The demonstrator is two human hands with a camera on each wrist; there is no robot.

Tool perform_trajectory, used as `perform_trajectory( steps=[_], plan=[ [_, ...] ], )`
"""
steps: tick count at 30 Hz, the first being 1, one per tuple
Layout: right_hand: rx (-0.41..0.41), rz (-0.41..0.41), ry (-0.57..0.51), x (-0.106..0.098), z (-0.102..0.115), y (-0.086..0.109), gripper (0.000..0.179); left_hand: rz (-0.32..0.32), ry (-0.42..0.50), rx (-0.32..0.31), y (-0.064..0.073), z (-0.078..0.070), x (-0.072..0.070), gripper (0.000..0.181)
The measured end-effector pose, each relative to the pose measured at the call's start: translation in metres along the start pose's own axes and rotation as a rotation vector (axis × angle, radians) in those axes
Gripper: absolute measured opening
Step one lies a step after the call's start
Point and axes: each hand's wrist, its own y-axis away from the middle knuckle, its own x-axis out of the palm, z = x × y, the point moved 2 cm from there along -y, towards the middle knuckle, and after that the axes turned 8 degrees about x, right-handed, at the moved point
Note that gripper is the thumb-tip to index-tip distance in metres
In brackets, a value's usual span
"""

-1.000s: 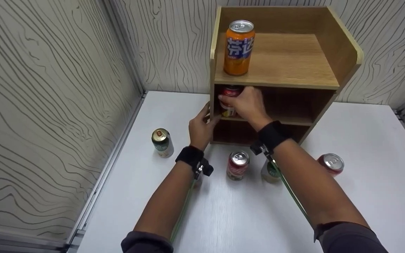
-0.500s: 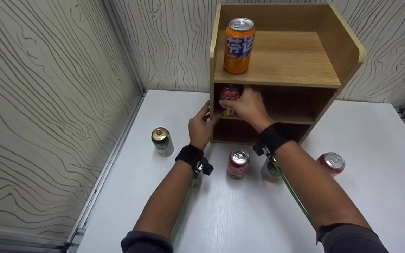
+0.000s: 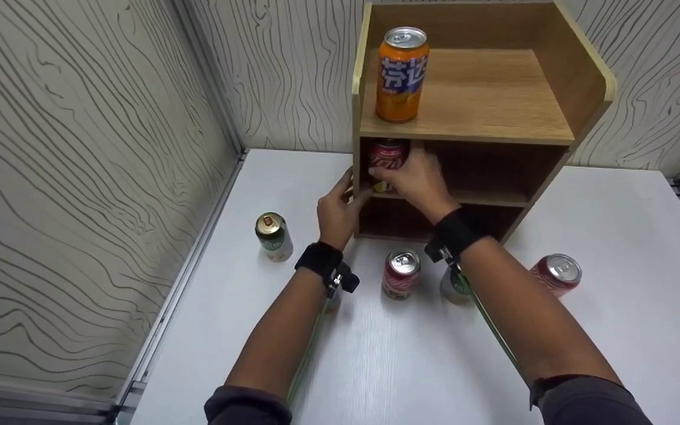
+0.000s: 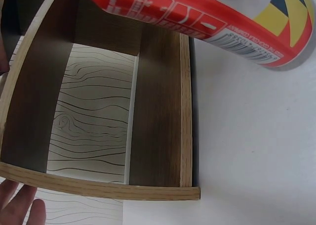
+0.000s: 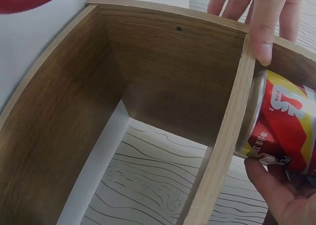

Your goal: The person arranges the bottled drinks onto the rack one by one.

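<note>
My right hand (image 3: 419, 180) reaches into the middle compartment of a wooden shelf (image 3: 493, 91) and grips a red soda can (image 3: 387, 155). That can stands upright at the compartment's left end, next to the side panel; its red and yellow base end shows in the right wrist view, close over the divider board (image 5: 224, 131). My left hand (image 3: 337, 215) holds the shelf's left side panel, with the thumb at the front edge and the other fingers behind the panel. In the left wrist view some fingertips (image 4: 19, 207) show just outside the panel.
An orange soda can (image 3: 400, 88) stands on the shelf's top board at the left. On the white table (image 3: 369, 366) are a green can (image 3: 274, 239) at left, a red can (image 3: 401, 277) in front, another green can (image 3: 455, 288) partly behind my right arm, and a red can (image 3: 554, 276) at right.
The gripped can has turned slightly, and more of its red lettering faces front. Both hands stay in nearly the same place. The head view has tilted down a little.
</note>
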Motion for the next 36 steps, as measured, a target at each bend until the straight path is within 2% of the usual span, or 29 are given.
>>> perform_trajectory(
  steps=[5, 12, 18, 22, 27, 36],
  plan=[
    [-0.004, -0.013, -0.020, 0.000, 0.000, 0.001, 0.091, 0.020, -0.029, -0.032, 0.001, -0.001, 0.000, 0.059],
    [-0.031, -0.011, -0.017, -0.001, -0.001, 0.001, 0.097, -0.009, 0.000, 0.009, -0.001, 0.000, 0.001, 0.058],
    [0.030, -0.016, 0.028, -0.007, -0.003, 0.004, 0.097, -0.006, 0.000, 0.014, 0.000, 0.001, 0.001, 0.059],
    [0.040, -0.024, 0.031, -0.009, -0.004, 0.008, 0.100, 0.006, -0.011, -0.004, 0.001, 0.001, -0.001, 0.059],
    [0.028, -0.051, 0.032, -0.012, -0.003, 0.012, 0.100, 0.007, -0.021, -0.010, 0.001, 0.001, -0.002, 0.060],
    [-0.006, -0.095, 0.057, -0.017, -0.008, 0.019, 0.100, 0.016, -0.013, 0.023, 0.000, 0.002, -0.001, 0.060]
  ],
)
